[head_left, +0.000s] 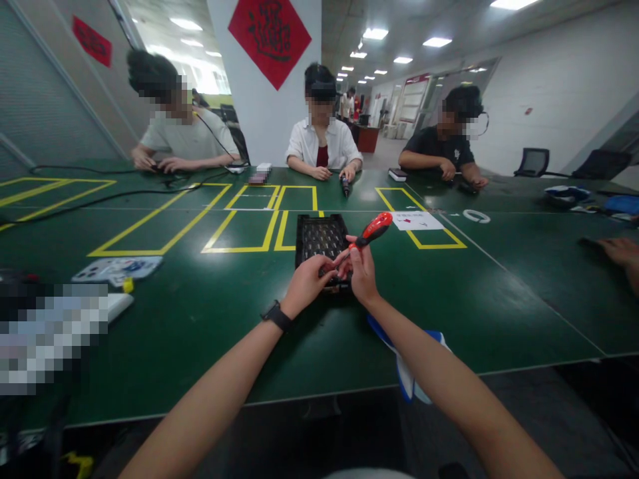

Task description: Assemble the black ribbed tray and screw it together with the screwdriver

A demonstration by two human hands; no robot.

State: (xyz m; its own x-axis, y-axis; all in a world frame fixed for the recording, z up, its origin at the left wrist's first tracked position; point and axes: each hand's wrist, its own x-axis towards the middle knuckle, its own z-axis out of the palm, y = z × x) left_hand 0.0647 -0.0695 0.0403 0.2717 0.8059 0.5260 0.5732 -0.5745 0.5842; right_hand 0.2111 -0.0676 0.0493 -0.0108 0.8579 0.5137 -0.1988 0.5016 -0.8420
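A red-and-black screwdriver [374,229] is held in my right hand [363,274], its handle tilted up to the right and its shaft running down toward my left fingers. My left hand [312,283], with a black band at the wrist, is closed in a pinch close to the shaft's lower end. What sits between those fingertips is too small to tell. Both hands are over the near end of a black tray [301,243], which has rows of small pale pieces in it. My hands hide the tray's near part.
Yellow tape outlines [239,249] mark the green table [210,346]. A white paper sheet [418,221] and a white ring [476,216] lie to the right. A blue-and-white cloth [407,372] hangs at the front edge. Several people sit around; another person's hand [616,253] rests at right.
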